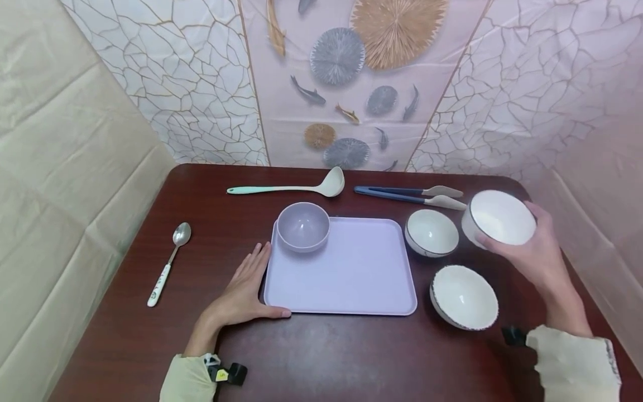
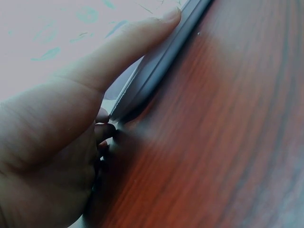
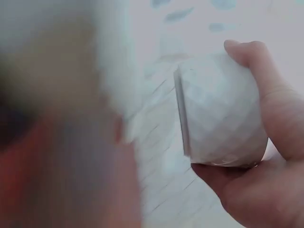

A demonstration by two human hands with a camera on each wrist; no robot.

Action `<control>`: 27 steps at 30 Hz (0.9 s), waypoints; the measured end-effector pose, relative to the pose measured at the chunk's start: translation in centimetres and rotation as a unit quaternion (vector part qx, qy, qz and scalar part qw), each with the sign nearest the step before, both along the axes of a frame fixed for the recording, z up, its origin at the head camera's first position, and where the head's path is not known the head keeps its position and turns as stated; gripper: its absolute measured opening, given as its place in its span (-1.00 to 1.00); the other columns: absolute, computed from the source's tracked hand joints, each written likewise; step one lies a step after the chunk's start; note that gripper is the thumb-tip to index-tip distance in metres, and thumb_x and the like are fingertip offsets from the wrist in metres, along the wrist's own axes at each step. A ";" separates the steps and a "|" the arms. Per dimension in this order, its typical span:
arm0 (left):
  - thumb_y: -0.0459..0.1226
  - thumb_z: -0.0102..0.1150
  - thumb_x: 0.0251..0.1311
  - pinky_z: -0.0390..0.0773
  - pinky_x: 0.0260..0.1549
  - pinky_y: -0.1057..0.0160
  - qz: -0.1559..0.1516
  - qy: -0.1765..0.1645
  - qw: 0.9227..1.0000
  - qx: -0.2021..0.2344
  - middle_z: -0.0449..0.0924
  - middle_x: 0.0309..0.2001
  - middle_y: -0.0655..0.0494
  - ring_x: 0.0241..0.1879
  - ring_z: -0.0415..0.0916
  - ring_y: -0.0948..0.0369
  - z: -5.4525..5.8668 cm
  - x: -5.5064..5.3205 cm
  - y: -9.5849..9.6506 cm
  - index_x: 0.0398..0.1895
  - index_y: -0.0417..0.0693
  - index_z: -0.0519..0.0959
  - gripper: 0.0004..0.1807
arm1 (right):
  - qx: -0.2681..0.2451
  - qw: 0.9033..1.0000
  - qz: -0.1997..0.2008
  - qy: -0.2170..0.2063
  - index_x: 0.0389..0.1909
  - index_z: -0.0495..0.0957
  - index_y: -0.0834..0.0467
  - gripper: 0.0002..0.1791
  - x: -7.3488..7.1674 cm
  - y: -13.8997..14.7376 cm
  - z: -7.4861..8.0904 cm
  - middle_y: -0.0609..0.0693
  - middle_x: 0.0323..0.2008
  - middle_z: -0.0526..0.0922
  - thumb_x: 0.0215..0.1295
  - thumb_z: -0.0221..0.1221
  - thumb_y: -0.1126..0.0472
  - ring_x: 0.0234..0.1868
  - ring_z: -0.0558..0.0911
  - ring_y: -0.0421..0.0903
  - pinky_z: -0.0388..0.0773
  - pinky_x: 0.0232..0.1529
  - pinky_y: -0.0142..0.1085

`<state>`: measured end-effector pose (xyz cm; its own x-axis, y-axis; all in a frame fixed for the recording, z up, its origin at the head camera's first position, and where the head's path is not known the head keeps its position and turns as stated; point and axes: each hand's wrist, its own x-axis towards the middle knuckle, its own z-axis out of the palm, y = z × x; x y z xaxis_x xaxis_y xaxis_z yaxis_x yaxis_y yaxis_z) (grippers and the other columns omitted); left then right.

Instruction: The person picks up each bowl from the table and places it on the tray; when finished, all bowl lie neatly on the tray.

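In the head view my right hand [image 1: 540,257] grips a white bowl [image 1: 504,218], the thumb on its near side and the fingers around its far right. The right wrist view shows that bowl [image 3: 223,111] with a faceted outer wall and a dark rim. My left hand [image 1: 246,293] lies with straight fingers against the left edge of a lilac tray [image 1: 346,279], its thumb at the front edge. Seen from the left wrist, the thumb [image 2: 137,38] lies along the tray's rim. A lilac bowl [image 1: 303,227] stands on the tray's back left corner.
Right of the tray stand a small white bowl [image 1: 432,233] and a dark-rimmed white bowl [image 1: 464,297]. Behind it lie a ladle [image 1: 286,188] and blue-handled tongs [image 1: 402,195]. A spoon [image 1: 169,265] lies at the left. Cloth-covered walls surround the dark wooden table [image 1: 326,357].
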<state>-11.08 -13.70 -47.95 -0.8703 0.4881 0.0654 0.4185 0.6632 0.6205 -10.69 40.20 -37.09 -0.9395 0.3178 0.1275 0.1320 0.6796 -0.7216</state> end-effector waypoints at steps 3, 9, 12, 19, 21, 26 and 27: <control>0.42 0.40 -0.32 -0.25 0.43 -0.04 0.004 0.000 1.000 0.002 -0.24 0.56 -0.08 0.52 -0.37 0.02 -0.1 0.0 -0.2 0.57 -0.15 -0.24 0.54 | -0.002 0.999 0.028 0.032 0.53 -0.08 -0.06 0.24 -0.8 -3.6 2.9 0.16 0.42 0.14 -0.08 0.55 0.03 0.26 0.25 0.12 0.24 0.19 -0.12; 0.45 0.37 -0.33 -0.27 0.43 -0.02 0.005 -0.004 1.000 -0.003 -0.25 0.56 -0.05 0.52 -0.39 0.04 -0.1 -0.1 -0.2 0.57 -0.13 -0.26 0.55 | -0.020 0.993 0.093 0.064 0.50 -0.01 0.05 0.28 -3.0 -12.3 4.8 0.11 0.38 0.23 -0.21 0.61 0.01 0.25 0.34 0.11 0.34 0.18 0.06; 0.45 0.37 -0.34 -0.27 0.43 -0.02 0.002 -0.006 1.000 -0.005 -0.26 0.56 -0.05 0.52 -0.39 0.05 -0.2 -0.2 -0.2 0.57 -0.14 -0.26 0.55 | -0.040 0.991 0.111 0.062 0.48 -0.02 0.15 0.30 -3.9 -15.7 3.7 0.16 0.35 0.25 -0.23 0.60 -0.02 0.24 0.37 0.12 0.36 0.18 0.07; 0.46 0.35 -0.32 -0.28 0.44 0.00 -0.008 -0.010 1.000 -0.009 -0.29 0.56 -0.05 0.52 -0.41 0.06 -0.2 -0.6 0.0 0.57 -0.14 -0.28 0.55 | -0.046 0.992 0.107 0.055 0.48 -0.03 0.20 0.31 -5.4 -19.5 -0.1 0.21 0.35 0.24 -0.22 0.58 -0.06 0.26 0.37 0.11 0.35 0.21 0.02; 0.45 0.36 -0.32 -0.28 0.44 0.01 -0.007 -0.012 1.000 -0.009 -0.30 0.56 -0.05 0.52 -0.42 0.07 -0.2 -0.6 0.0 0.57 -0.14 -0.28 0.55 | -0.043 0.992 0.101 0.058 0.48 -0.03 0.22 0.32 -5.6 -20.1 -1.3 0.22 0.35 0.23 -0.24 0.59 -0.05 0.27 0.36 0.11 0.34 0.24 0.01; 0.45 0.37 -0.32 -0.29 0.44 0.02 -0.003 -0.010 1.000 -0.009 -0.30 0.56 -0.05 0.52 -0.42 0.08 -0.1 -0.4 -0.4 0.57 -0.16 -0.28 0.55 | -0.027 0.996 0.071 0.052 0.45 0.01 0.24 0.32 -5.6 -21.3 -4.1 0.23 0.32 0.24 -0.28 0.59 -0.08 0.26 0.38 0.12 0.36 0.24 -0.02; 0.44 0.37 -0.32 -0.29 0.44 0.02 -0.002 -0.009 1.000 -0.008 -0.30 0.56 -0.06 0.52 -0.42 0.08 -0.1 -0.4 -0.4 0.57 -0.16 -0.28 0.55 | -0.025 0.996 0.067 0.052 0.45 0.02 0.25 0.31 -5.7 -21.5 -4.6 0.23 0.31 0.25 -0.28 0.59 -0.08 0.25 0.38 0.12 0.37 0.24 -0.02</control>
